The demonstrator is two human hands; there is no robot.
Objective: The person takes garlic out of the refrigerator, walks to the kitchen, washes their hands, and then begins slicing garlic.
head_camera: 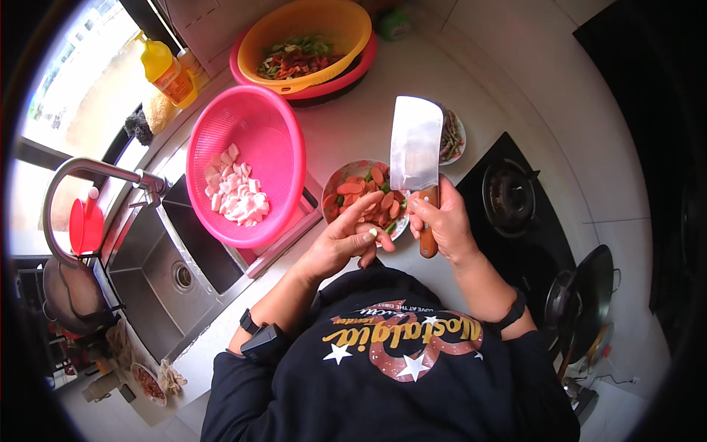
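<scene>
My right hand [444, 221] grips the wooden handle of a cleaver [417, 146], its broad steel blade pointing away from me. A small pale piece of food [373, 232], perhaps garlic, is pinched between the thumb and a finger of my left hand [348, 235], whose index finger stretches toward the cleaver. Beneath both hands lies a patterned plate [328, 193] heaped with orange oval slices [349, 188] and bits of green vegetable. Partly behind the blade, a second small plate [461, 149] holds thin dark strips of food.
A pink colander [287, 166] with pale slices stands left beside a steel sink [149, 276] and faucet [94, 164]. Farther back, a yellow colander [353, 33] of cut vegetables rests in a pink basin [369, 61]. A black stovetop [530, 232] lies right, with a wok [594, 298] nearby.
</scene>
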